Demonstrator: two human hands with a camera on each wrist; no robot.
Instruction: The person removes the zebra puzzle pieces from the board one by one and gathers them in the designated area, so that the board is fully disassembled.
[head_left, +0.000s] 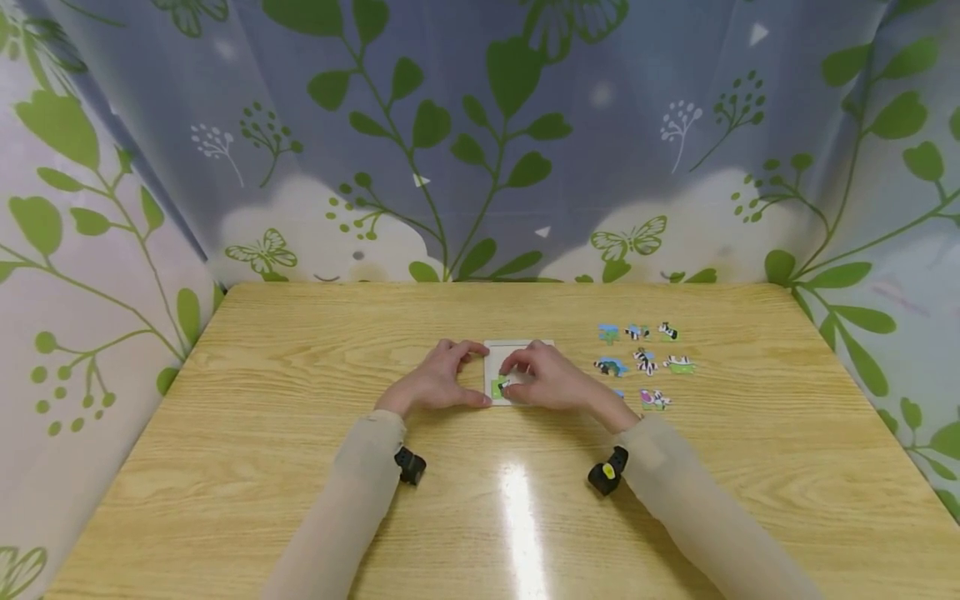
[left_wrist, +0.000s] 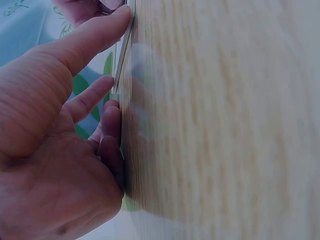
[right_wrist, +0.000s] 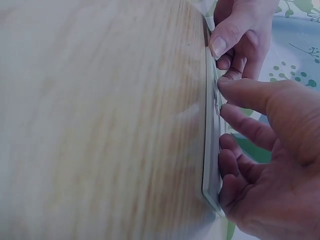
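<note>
A small white-framed puzzle tray (head_left: 492,362) lies flat on the table between both hands. My left hand (head_left: 435,379) holds it by the left side, thumb at the near corner and index finger at the far one. In the tray's near left corner is a green jigsaw piece (head_left: 497,389) with a black-and-white detail. The thumb and index finger of my right hand (head_left: 553,379) pinch this piece down against the tray, the hand covering the tray's right part. In the right wrist view, the right fingers (right_wrist: 245,125) stand low over the tray's face (right_wrist: 212,165).
Right of the tray lie several loose jigsaw pieces (head_left: 645,363) in rough rows, showing black-and-white, blue and green patterns. One is partly hidden by the right wrist. The wood-grain table (head_left: 300,350) ends at a leaf-patterned curtain (head_left: 480,167) behind and at both sides.
</note>
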